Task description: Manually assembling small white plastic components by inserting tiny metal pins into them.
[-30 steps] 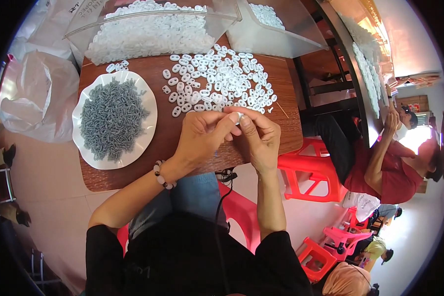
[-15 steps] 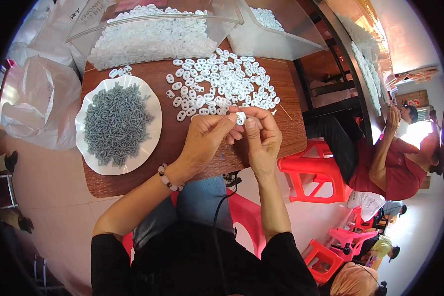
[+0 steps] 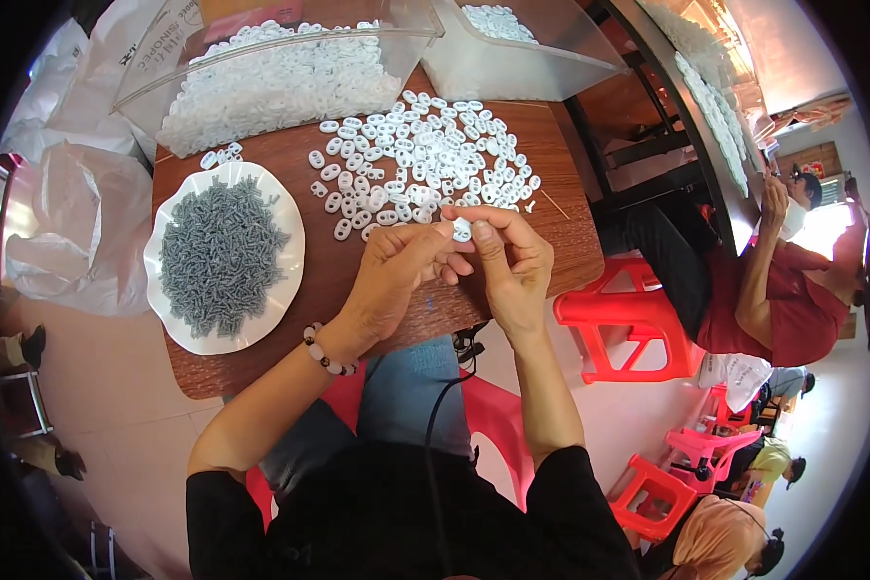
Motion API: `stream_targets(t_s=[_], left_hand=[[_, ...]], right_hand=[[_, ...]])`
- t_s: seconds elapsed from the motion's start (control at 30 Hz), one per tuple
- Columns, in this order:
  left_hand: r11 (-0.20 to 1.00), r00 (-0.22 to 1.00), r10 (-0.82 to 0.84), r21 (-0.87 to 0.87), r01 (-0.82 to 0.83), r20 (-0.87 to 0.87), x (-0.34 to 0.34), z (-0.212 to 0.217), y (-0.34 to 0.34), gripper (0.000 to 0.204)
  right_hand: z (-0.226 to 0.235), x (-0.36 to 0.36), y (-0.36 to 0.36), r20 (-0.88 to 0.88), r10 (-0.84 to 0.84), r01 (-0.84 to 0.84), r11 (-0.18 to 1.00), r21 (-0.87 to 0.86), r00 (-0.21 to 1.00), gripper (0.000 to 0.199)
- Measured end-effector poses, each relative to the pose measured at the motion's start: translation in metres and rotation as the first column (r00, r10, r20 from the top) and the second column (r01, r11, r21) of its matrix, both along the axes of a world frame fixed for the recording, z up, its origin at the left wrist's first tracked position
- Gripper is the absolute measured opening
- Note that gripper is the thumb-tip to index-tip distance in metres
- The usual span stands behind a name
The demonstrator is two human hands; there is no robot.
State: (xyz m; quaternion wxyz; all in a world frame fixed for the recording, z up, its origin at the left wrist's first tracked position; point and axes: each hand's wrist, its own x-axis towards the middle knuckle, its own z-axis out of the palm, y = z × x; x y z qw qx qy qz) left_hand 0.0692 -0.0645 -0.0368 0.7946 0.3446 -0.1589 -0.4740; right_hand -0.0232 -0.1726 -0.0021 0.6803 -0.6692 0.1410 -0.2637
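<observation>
Between both hands, over the front part of the wooden table [image 3: 319,319], is a small white oval plastic piece with two holes [image 3: 462,230]. My right hand [image 3: 514,266] pinches it between thumb and fingers. My left hand [image 3: 394,271] is closed at its other side, thumb against the index finger at the piece's edge; whether a smaller part sits in that pinch is hidden. Just beyond the hands lies a loose spread of similar white pieces [image 3: 444,155]. To the left, a white scalloped plate [image 3: 295,246] bears a heap of small grey ribbed plastic plugs [image 3: 217,256].
A clear bin [image 3: 280,92] full of white pieces stands at the table's back, beside a second translucent bin [image 3: 522,72]. A thin stick [image 3: 555,204] lies at the right. White sacks [image 3: 77,222] are on the left. A red stool [image 3: 628,319] and a seated co-worker [image 3: 783,300] are rightward.
The view has shifted slightly, so the table and bins sit a little differently. Both hands stay together at the white piece, which now shows its holed face more squarely.
</observation>
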Motion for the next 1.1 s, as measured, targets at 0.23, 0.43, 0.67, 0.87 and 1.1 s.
stream_targets(t_s=[0.23,0.43,0.67,0.87,1.1], left_hand=[[0.999,0.997,-0.034,0.024,0.036,-0.075,0.002,-0.001,-0.001,0.028],[0.998,0.995,-0.05,0.029,0.053,-0.091,0.003,-0.006,-0.002,0.027],[0.995,1.0,-0.021,0.103,0.019,0.022,0.001,-0.004,-0.002,0.026],[0.993,0.999,-0.023,0.115,0.018,0.038,-0.001,-0.004,-0.003,0.027],[0.996,0.999,0.004,0.087,0.0,-0.04,-0.002,0.002,-0.004,0.027]], right_hand=[[-0.003,-0.002,-0.003,-0.092,-0.048,0.031,0.984,-0.175,0.995,0.021],[-0.009,-0.002,-0.006,-0.153,-0.058,0.023,0.975,-0.221,0.987,0.022],[-0.012,-0.005,-0.011,-0.167,-0.107,0.018,0.888,-0.459,0.98,0.022],[-0.011,-0.006,-0.014,-0.134,-0.112,0.019,0.833,-0.553,0.985,0.02],[-0.01,-0.005,-0.013,-0.135,-0.144,0.043,0.823,-0.566,0.98,0.019]])
